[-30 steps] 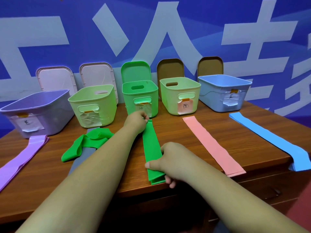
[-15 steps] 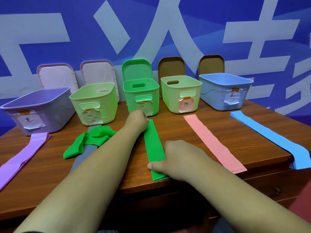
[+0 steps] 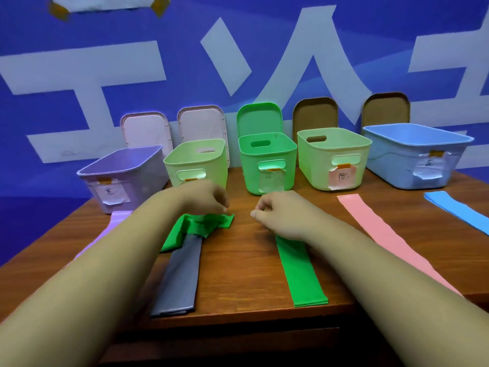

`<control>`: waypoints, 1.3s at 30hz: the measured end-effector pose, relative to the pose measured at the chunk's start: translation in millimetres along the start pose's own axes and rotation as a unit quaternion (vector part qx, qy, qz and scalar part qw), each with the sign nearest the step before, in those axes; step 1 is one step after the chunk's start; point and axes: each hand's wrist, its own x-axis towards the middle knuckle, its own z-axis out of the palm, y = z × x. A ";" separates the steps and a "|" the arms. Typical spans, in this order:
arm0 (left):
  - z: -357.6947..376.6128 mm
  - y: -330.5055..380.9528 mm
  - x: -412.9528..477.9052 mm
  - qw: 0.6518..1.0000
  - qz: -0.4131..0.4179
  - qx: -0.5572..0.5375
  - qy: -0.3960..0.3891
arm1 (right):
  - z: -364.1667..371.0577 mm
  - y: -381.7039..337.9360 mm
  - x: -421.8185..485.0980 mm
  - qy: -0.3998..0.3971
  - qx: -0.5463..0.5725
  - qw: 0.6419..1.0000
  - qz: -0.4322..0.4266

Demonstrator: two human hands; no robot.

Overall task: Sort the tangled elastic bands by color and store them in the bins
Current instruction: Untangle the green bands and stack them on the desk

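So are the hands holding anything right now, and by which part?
Cannot be told. The left hand is at the far edge of the crumpled green band; the right hand covers the far end of the flat green band. No grip shows.

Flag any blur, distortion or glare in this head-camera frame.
Head view: the left hand and right hand are motion-smeared, finger pose unclear; wide-angle stretch swells the forearms toward the lower corners; the bright green plastic bin wears a label too soft to read.
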 end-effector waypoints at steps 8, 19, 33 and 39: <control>21.0 -35.0 -1.2 0.996 0.034 -0.060 0.061 | 27.4 4.1 39.5 -0.038 0.041 0.995 -0.078; 7.3 4.8 2.5 0.905 0.109 -0.397 0.105 | 30.0 24.8 44.7 0.062 0.250 0.963 -0.072; 30.1 3.8 6.0 0.866 0.116 -0.463 0.151 | 29.4 31.1 55.2 0.033 0.397 0.917 -0.024; 32.2 8.8 4.6 0.859 0.133 -0.467 0.164 | 38.7 31.0 59.7 -0.002 0.507 0.861 0.019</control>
